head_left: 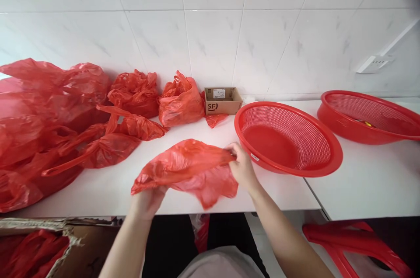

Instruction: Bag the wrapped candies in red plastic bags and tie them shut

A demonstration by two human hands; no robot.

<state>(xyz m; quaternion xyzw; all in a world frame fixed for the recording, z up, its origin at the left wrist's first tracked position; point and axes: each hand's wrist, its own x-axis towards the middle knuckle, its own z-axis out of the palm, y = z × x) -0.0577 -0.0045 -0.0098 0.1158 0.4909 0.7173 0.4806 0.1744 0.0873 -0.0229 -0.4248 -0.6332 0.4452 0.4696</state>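
Observation:
A thin red plastic bag (190, 162) stretches crumpled between my two hands, just above the near part of the white table. My right hand (242, 162) pinches its right end, fingers closed on the gathered film. At the bag's lower left end is my left hand (148, 201), which holds that side; the film covers most of its fingers. Right of my right hand stands a red plastic colander (278, 142) with perforated walls and a small white label on its rim; nothing shows inside it.
Several filled red bags (182, 103) line the table's back and left. A small cardboard box (223, 102) stands against the tiled wall. Another red basket (367, 131) at right holds a small gold item. Below are a carton of red bags (74, 245) and a red stool (341, 236).

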